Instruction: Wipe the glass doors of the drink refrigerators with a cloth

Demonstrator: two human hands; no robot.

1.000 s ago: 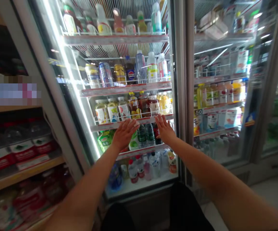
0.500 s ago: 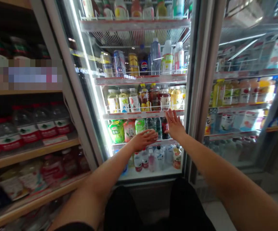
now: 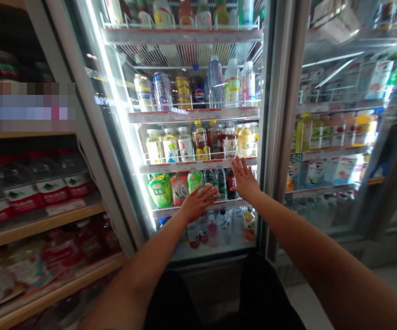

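I face a lit drinks cooler whose glass door (image 3: 91,119) stands swung out to the left. My left hand (image 3: 198,201) is stretched out with fingers apart, in front of the green water bottles (image 3: 215,179) on the second shelf from the bottom. My right hand (image 3: 243,179) is also flat and spread, fingers pointing up, by the shelf edge (image 3: 198,166) under the juice bottles (image 3: 198,142). Neither hand holds anything. Green and pink tea bottles (image 3: 169,189) stand left of my left hand.
Cans and a cola bottle (image 3: 197,89) fill the shelf above. Small water bottles (image 3: 219,227) sit on the bottom shelf. A second closed cooler (image 3: 335,137) is at the right. Wooden shelves (image 3: 40,220) with large water jugs and packets run along the left.
My left hand dropped from the juice shelf edge to the shelf below and turned sideways. My right hand stayed near the same shelf edge. The view shifted left.
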